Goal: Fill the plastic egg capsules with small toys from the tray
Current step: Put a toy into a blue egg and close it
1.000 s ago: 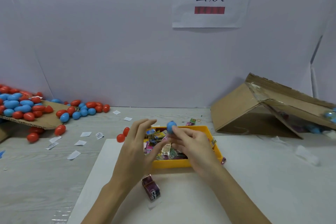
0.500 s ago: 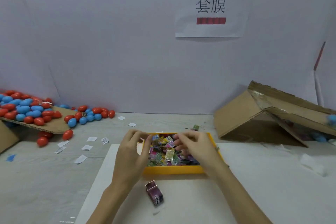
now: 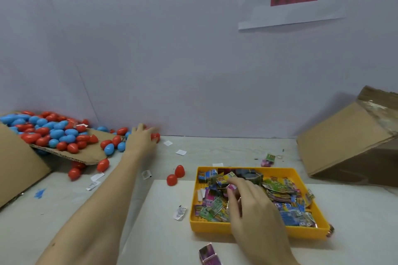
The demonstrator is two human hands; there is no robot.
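Note:
A yellow tray (image 3: 258,231) full of small wrapped toys sits on a white mat. My right hand (image 3: 249,202) is inside it, thumb and forefinger pinching a small pink toy (image 3: 230,187). My left hand (image 3: 141,139) is stretched far to the back left, among red and blue egg capsules (image 3: 53,133) piled on a cardboard flap. Its fingertips lie over a red egg (image 3: 156,137) by the wall; motion blur hides whether they grip it. Two red eggs (image 3: 175,175) stand just left of the tray.
A small purple box (image 3: 210,254) lies on the white mat (image 3: 161,232) in front of the tray. A tipped cardboard box (image 3: 344,135) stands at the back right. Paper slips (image 3: 180,152) are scattered on the table; another cardboard piece (image 3: 15,168) is at the far left.
The blue egg held over the tray a second ago is gone from my hands. My left hand went from the tray to the egg pile. My right hand dropped into the toys.

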